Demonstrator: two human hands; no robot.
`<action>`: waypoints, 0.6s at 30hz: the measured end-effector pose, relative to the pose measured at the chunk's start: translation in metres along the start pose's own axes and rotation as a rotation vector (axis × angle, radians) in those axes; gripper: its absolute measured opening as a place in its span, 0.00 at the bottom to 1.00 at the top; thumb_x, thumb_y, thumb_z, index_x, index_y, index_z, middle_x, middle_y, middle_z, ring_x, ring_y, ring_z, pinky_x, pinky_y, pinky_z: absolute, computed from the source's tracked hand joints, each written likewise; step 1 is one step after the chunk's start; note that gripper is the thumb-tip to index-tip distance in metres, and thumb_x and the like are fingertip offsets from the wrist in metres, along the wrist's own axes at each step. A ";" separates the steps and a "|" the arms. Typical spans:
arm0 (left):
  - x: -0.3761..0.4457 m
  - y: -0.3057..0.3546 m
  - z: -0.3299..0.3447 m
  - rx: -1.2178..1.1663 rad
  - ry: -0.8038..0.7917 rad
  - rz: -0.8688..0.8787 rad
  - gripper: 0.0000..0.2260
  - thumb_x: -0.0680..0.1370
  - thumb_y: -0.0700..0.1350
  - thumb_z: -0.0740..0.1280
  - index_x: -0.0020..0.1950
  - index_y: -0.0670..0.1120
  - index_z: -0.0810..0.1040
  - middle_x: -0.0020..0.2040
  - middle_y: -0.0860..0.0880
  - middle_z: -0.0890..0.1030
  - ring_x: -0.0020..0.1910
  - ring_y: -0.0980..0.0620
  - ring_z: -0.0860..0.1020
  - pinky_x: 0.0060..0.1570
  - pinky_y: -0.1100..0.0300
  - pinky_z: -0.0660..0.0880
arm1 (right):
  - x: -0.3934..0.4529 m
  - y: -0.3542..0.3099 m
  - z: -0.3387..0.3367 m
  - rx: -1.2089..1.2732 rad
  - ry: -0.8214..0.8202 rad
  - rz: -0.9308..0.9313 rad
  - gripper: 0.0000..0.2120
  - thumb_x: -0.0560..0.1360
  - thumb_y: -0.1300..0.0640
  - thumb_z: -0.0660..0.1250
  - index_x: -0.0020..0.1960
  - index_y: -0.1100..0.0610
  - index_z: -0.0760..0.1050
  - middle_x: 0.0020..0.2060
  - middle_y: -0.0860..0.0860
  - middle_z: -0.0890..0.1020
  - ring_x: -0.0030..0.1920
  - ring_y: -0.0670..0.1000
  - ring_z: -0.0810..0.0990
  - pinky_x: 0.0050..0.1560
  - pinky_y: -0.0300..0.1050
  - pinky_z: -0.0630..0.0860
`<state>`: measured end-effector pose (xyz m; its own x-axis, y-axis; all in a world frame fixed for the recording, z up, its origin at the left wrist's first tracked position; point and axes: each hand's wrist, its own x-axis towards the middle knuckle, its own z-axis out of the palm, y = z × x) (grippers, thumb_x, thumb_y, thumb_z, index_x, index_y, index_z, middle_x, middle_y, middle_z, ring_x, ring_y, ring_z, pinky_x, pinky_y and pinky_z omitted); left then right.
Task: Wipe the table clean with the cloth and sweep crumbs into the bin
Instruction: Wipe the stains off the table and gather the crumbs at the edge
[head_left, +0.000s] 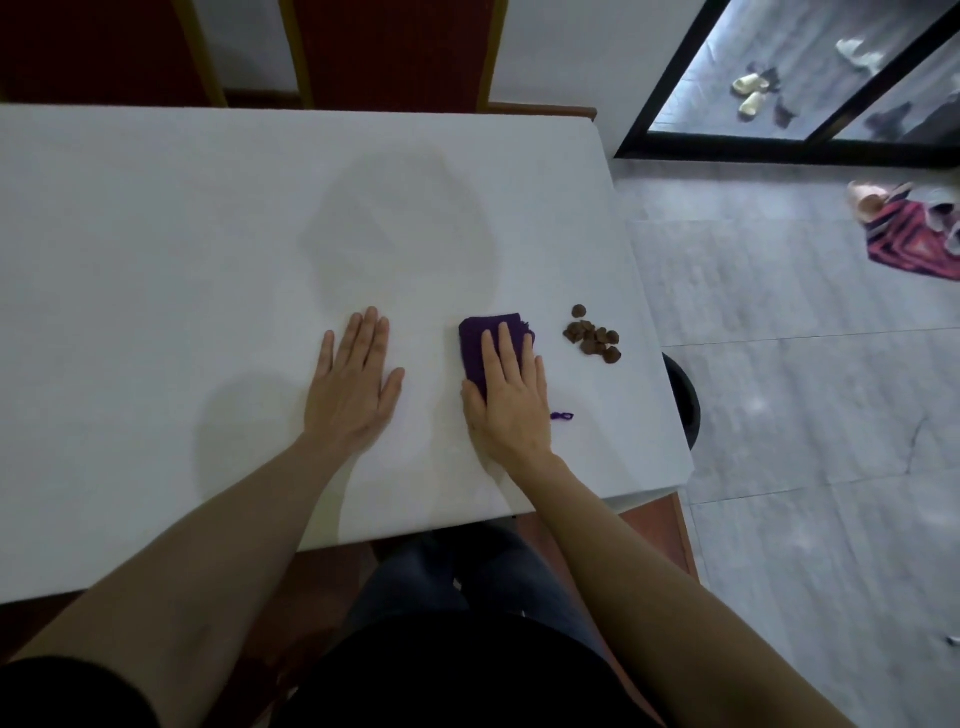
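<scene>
Head view, items on and around your table:

1. Table (156, 234): white top, a faint damp-looking patch near its middle.
2. Your left hand (356, 387): palm down, fingers spread flat on the bare surface, grasping nothing.
3. Your right hand (511, 397): palm down, fingers extended and pressed flat on the cloth, not curled around it.
4. Cloth (480, 343): purple, folded, lying under your right hand with its far and left parts showing (a loose purple thread (562, 415) lies on the table just right of that hand).
5. Crumbs (592, 338): a small pile of brown pieces, near the cloth on its right, apart from it, close to the table's right edge.
6. Bin (688, 405): dark and round, probably on the floor, mostly hidden below the table's right edge, beyond the crumbs.
</scene>
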<state>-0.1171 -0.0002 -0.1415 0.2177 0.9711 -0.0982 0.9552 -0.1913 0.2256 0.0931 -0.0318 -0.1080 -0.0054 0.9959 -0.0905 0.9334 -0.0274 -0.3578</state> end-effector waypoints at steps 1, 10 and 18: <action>0.000 0.000 -0.001 -0.009 0.001 0.002 0.30 0.82 0.58 0.42 0.81 0.45 0.45 0.82 0.48 0.45 0.81 0.51 0.43 0.79 0.47 0.44 | -0.001 0.002 -0.004 0.019 0.002 -0.008 0.30 0.82 0.47 0.54 0.80 0.56 0.51 0.79 0.53 0.54 0.79 0.58 0.47 0.77 0.53 0.44; 0.030 0.045 -0.035 -0.165 0.084 0.113 0.30 0.82 0.57 0.45 0.78 0.42 0.62 0.78 0.44 0.63 0.78 0.45 0.59 0.78 0.49 0.53 | 0.003 0.045 -0.057 0.082 0.108 -0.057 0.25 0.83 0.49 0.55 0.77 0.55 0.60 0.77 0.52 0.60 0.78 0.55 0.53 0.77 0.50 0.52; 0.082 0.161 -0.049 -0.282 0.149 0.272 0.27 0.82 0.55 0.51 0.76 0.41 0.66 0.74 0.43 0.70 0.73 0.45 0.67 0.74 0.50 0.62 | 0.011 0.143 -0.113 0.065 0.226 -0.028 0.22 0.83 0.50 0.57 0.75 0.56 0.66 0.75 0.52 0.66 0.76 0.55 0.59 0.76 0.51 0.56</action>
<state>0.0448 0.0559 -0.0654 0.4038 0.9044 0.1380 0.7698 -0.4174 0.4829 0.2675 -0.0147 -0.0555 0.0564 0.9902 0.1276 0.9090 0.0019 -0.4168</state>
